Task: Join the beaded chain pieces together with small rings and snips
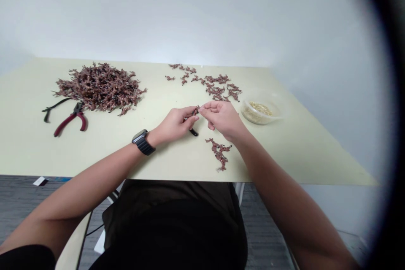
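Note:
My left hand point(177, 124) and my right hand point(221, 118) meet over the middle of the pale table point(28, 143). Both pinch a small reddish-brown charm point(196, 111) between their fingertips. My left hand also grips a thin black-handled tool point(193, 132) whose end sticks out below the fingers. A black watch point(143, 142) is on my left wrist. A short string of the same charms point(219, 153) lies on the table just under my right wrist.
A big heap of charms point(99, 86) lies at the back left, with red-handled pliers point(71, 120) and black-handled pliers point(53, 107) beside it. Loose charms point(215, 84) are scattered at the back centre. A clear dish of small gold pieces point(260, 112) stands right of my hands.

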Demonstrator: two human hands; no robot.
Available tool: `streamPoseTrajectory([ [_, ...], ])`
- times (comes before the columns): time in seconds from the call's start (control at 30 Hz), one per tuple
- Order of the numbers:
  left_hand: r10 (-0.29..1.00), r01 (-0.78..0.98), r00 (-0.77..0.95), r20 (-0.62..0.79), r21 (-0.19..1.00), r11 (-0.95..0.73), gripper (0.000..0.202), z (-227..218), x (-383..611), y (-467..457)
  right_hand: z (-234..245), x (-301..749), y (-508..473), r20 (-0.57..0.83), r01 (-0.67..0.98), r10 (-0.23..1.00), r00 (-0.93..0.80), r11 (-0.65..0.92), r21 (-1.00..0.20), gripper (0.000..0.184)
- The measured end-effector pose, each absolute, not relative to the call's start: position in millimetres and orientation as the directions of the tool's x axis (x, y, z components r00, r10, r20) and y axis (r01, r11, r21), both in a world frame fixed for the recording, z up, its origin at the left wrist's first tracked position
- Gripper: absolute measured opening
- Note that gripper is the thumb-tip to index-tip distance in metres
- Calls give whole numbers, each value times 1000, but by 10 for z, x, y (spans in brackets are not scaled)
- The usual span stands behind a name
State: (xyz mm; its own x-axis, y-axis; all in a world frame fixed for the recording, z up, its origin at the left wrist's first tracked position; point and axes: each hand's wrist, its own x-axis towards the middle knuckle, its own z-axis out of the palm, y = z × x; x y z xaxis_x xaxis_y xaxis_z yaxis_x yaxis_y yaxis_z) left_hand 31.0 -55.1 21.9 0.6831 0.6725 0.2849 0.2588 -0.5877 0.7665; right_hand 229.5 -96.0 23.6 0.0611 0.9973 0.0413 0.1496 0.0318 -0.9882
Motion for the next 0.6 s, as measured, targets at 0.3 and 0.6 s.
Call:
streamPoseTrajectory([
  [0.3, 620, 25, 780, 79, 987, -157, 40, 307, 281, -569, 317, 2324, -994, 210, 317, 978, 4, 198, -928, 24],
  [0.6, 600, -2, 798, 52, 996, -84, 41, 273, 280, -550, 295, 2346, -998, 519, 660, 843, -144, 472, -584, 10],
])
